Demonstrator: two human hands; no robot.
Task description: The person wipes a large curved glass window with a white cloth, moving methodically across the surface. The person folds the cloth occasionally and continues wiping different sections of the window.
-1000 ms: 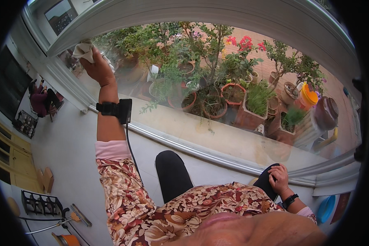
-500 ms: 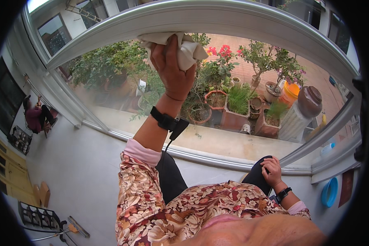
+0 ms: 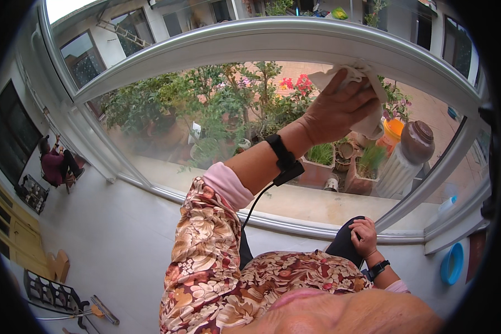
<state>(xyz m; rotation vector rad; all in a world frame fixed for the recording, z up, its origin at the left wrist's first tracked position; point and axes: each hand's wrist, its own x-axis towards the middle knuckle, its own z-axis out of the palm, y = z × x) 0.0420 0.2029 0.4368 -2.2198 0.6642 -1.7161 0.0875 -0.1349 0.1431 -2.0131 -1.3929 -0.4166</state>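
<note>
My left hand (image 3: 342,108) presses a crumpled white cloth (image 3: 374,127) against the window pane, just under the metal crossbar (image 3: 295,42). Its fingers are spread over the cloth and hold it to the glass. The cloth bunches above the fingertips and hangs down beyond them. A black band with a small black device (image 3: 286,167) and a cable is strapped round my left wrist. Lower right, my right hand (image 3: 364,237) rests on my dark-trousered knee, fingers curled in and holding nothing. A black watch (image 3: 379,268) is on that wrist.
Beyond the glass stand potted plants, an orange bucket (image 3: 392,132) and a brown jar (image 3: 417,140) on a white pillar. A blue basin (image 3: 452,264) is at the right. At the left are a seated person (image 3: 55,164), a yellow cabinet (image 3: 19,234) and a squeegee-like tool (image 3: 104,309).
My left hand has swept the cloth to the right along the glass below the crossbar, and my arm now reaches across. My right hand has stayed on my knee.
</note>
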